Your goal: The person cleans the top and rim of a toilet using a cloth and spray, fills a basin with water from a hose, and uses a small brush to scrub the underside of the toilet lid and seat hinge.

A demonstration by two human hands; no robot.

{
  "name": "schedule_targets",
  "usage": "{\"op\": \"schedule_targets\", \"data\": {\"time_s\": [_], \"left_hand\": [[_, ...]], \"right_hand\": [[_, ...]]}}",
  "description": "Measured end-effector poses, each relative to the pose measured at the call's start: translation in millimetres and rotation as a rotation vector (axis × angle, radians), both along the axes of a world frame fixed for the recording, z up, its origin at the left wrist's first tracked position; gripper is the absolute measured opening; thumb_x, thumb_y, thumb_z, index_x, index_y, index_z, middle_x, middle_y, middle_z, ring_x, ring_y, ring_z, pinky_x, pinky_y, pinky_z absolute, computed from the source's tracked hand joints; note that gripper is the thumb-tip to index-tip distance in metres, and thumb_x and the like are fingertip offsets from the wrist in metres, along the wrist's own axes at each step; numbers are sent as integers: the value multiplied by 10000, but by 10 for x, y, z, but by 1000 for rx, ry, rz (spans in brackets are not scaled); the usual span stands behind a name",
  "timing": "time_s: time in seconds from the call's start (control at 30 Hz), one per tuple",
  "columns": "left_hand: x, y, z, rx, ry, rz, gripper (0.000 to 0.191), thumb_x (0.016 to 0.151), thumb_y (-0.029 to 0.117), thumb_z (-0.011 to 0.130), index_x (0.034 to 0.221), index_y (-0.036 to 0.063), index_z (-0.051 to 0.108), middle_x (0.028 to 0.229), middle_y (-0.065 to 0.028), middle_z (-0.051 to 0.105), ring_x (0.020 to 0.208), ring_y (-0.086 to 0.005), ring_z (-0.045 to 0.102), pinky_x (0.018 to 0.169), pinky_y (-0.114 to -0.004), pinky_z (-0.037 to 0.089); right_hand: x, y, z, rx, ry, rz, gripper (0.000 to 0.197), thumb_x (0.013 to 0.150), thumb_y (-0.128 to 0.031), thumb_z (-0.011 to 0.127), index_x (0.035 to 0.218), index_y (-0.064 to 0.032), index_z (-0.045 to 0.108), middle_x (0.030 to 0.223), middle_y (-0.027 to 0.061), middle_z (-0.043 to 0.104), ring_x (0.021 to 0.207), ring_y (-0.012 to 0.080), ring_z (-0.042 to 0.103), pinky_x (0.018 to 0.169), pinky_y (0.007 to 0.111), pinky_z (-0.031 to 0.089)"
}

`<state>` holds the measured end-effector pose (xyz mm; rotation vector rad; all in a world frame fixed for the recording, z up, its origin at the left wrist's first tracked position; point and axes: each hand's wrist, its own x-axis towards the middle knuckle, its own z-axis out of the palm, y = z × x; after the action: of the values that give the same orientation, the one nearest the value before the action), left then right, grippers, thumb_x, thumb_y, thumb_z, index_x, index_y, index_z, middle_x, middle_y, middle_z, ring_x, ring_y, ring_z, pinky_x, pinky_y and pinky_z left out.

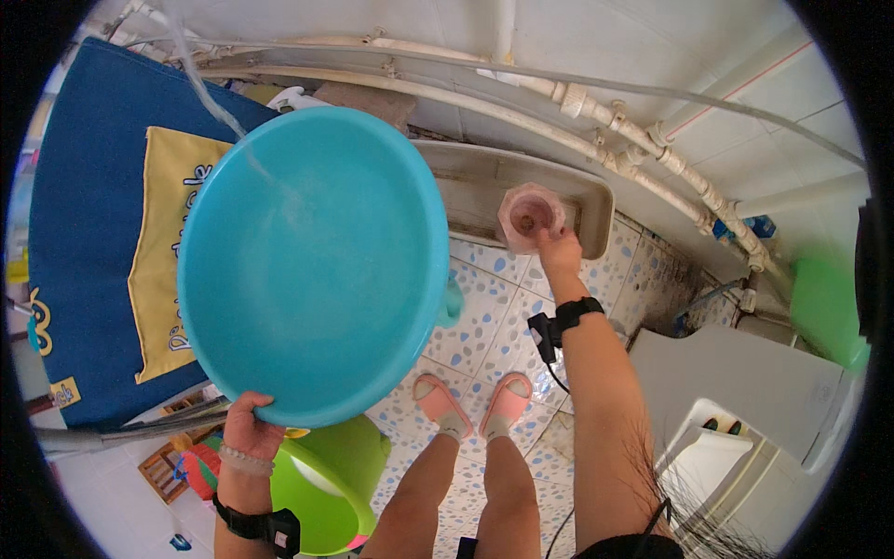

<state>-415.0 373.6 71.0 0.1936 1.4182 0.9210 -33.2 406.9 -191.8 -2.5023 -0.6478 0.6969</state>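
Note:
My left hand (253, 427) grips the near rim of a large round turquoise plastic basin (321, 265), its thumb over the edge. Something pale and streaky, which looks like water, runs down from the upper left into the basin. At arm's length to the right, my right hand (561, 253) holds a small faceted pinkish pot (513, 241) by its near rim, with dark matter at the bottom of its hollow. The pot is over the right end of a long grimy plastic trough (468, 178). Black straps with small devices are on both wrists.
Pipes (482, 115) run along the tiled wall behind the trough. Left of the basin hangs a dark blue cloth (91, 209) with a yellow patch. A lime-green tub (321, 517) stands below the basin. A grey panel (740, 384) lies at the right. Pink slippers (441, 402) are on the patterned floor.

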Motion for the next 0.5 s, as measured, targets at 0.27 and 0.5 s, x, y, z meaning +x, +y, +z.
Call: {"op": "schedule_targets", "data": {"time_s": [0.27,0.5], "left_hand": [[-121,-103,143,-117,-22,135,401,611,-44,444,1005,14,397,986,-93,465,881,-258,482,766,-375,434],[-39,-211,276,-144,-17,198,372,623,-19,460,986,29,393,920,-90,460,774,-240,479,625,-313,438]], "right_hand": [[-398,-328,1248,336,827,7,130,770,-85,450,831,7,519,639,57,538,534,110,516,463,210,412],[-260,166,3705,901,160,263,134,764,-47,466,879,0,518,691,10,499,611,54,441,578,175,364]]}}
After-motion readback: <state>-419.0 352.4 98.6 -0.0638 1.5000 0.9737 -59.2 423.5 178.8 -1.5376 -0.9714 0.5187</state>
